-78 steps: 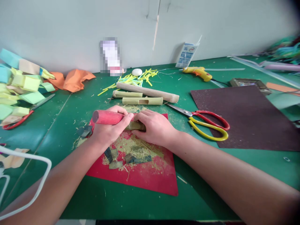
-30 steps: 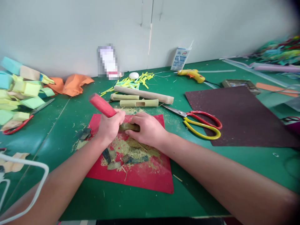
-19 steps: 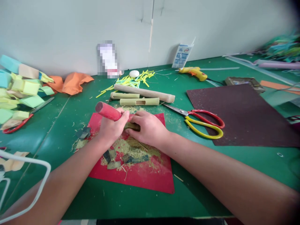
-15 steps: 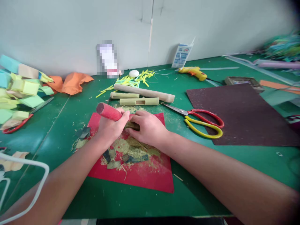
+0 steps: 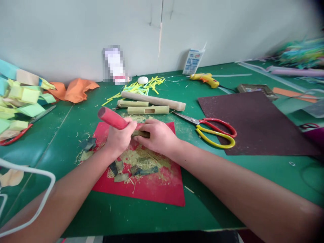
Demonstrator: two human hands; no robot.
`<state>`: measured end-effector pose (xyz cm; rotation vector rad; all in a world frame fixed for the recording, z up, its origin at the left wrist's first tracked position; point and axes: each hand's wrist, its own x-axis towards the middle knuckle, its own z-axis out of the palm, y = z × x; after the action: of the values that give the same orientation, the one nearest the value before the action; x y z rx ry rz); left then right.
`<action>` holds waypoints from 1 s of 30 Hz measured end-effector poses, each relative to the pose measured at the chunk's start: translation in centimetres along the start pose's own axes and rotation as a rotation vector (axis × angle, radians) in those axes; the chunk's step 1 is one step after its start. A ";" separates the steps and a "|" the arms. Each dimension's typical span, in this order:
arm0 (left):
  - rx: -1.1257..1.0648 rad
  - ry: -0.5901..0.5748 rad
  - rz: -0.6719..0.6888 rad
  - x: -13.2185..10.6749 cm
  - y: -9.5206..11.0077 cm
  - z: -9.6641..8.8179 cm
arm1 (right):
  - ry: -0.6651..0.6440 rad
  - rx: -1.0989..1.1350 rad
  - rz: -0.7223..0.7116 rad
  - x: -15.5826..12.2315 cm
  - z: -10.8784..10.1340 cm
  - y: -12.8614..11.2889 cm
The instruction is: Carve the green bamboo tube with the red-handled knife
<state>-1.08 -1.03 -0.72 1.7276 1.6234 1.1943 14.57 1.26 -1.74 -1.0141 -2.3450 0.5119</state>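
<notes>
Over the red mat (image 5: 170,194), the left hand (image 5: 120,136) grips a red handle (image 5: 112,118); the right hand (image 5: 161,135) clasps bamboo (image 5: 142,134), probably light, stiff, best held near one end.

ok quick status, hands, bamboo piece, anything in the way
Left grip closed on red cylindrical handle. Right grip holding olive bamboo piece, partly hidden. Dark flat scraps, pale thin shavings litter red flat sheet.

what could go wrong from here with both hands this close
The left hand grips a red handle close beside the right hand; if the handle's hidden end is sharp, a slip might cut the right fingers. Loose shavings litter the red sheet, so the bamboo piece might slide.
</notes>
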 end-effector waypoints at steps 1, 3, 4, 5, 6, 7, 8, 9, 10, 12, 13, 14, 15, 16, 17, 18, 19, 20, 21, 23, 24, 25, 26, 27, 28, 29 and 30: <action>-0.015 -0.036 -0.013 -0.1 -0.1 0.0 | -0.001 0.011 -0.002 0.0 0.0 0.0; -0.049 0.015 -0.016 -0.2 -0.2 0.0 | 0.007 0.018 -0.005 0.0 -0.1 0.1; -0.103 0.086 -0.030 -0.1 -0.3 0.0 | 0.014 0.017 -0.002 0.0 -0.1 0.0; -0.133 0.119 -0.036 0.0 -0.3 0.1 | 0.020 0.013 0.000 0.0 -0.1 0.0; -0.138 0.131 -0.043 0.2 -0.3 0.1 | 0.023 0.008 0.000 -0.1 -0.1 0.0; -0.128 0.139 -0.049 0.4 -0.3 0.1 | 0.026 0.002 -0.006 -0.1 -0.1 0.0; -0.109 0.128 -0.052 0.5 -0.2 0.2 | 0.026 -0.003 -0.015 -0.1 -0.1 0.0; -0.086 0.112 -0.052 0.6 -0.1 0.2 | 0.027 -0.007 -0.024 -0.1 0.0 0.0; -0.064 0.094 -0.050 0.6 -0.1 0.1 | 0.026 -0.011 -0.031 -0.1 0.0 0.0; -0.026 0.063 -0.036 0.7 0.1 0.1 | 0.026 -0.025 -0.037 -0.1 0.1 0.0; -0.007 0.053 -0.026 0.7 0.2 0.1 | 0.024 -0.033 -0.037 -0.1 0.1 0.0; 0.011 0.046 -0.016 0.7 0.2 0.0 | 0.023 -0.042 -0.037 -0.1 0.1 0.0; 0.027 0.038 -0.008 0.7 0.2 0.0 | 0.021 -0.051 -0.037 -0.1 0.1 0.0; 0.039 0.031 -0.004 0.7 0.1 0.0 | 0.019 -0.061 -0.037 -0.1 0.1 -0.1; 0.047 0.022 -0.002 0.7 0.1 0.0 | 0.017 -0.070 -0.037 -0.1 0.1 -0.1; 0.049 0.016 -0.002 0.7 0.1 0.0 | 0.015 -0.074 -0.033 -0.1 0.0 -0.2; 0.050 0.011 -0.002 0.7 0.1 0.0 | 0.014 -0.075 -0.034 -0.1 0.0 -0.2; 0.050 0.008 0.000 0.7 0.1 0.0 | 0.013 -0.073 -0.035 -0.1 0.0 -0.2; 0.050 0.006 0.002 0.7 0.1 0.0 | 0.013 -0.068 -0.036 -0.1 0.0 -0.2; 0.057 0.002 0.005 0.7 0.1 0.0 | 0.017 -0.047 -0.037 -0.1 0.0 -0.3; 0.058 -0.002 0.003 0.7 0.1 0.0 | 0.020 -0.032 -0.036 -0.1 0.0 -0.3; 0.052 -0.007 -0.001 0.7 0.1 0.1 | 0.019 -0.015 -0.034 0.0 0.0 -0.3; 0.042 -0.012 -0.004 0.7 0.1 0.1 | 0.018 0.001 -0.031 0.0 0.0 -0.3; 0.024 -0.016 -0.009 0.7 0.1 0.1 | 0.014 0.014 -0.030 0.0 0.0 -0.2; -0.007 -0.015 -0.019 0.6 0.0 0.1 | 0.009 0.023 -0.026 0.0 0.0 -0.2; -0.045 -0.017 -0.036 0.6 0.0 0.1 | 0.006 0.032 -0.021 0.0 0.0 -0.1; -0.081 -0.023 -0.053 0.5 -0.1 0.1 | 0.004 0.041 -0.016 0.0 0.0 -0.1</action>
<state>-1.10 -0.55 -0.70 1.6324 1.5759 1.1935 14.54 1.23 -1.65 -0.9764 -2.3271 0.5493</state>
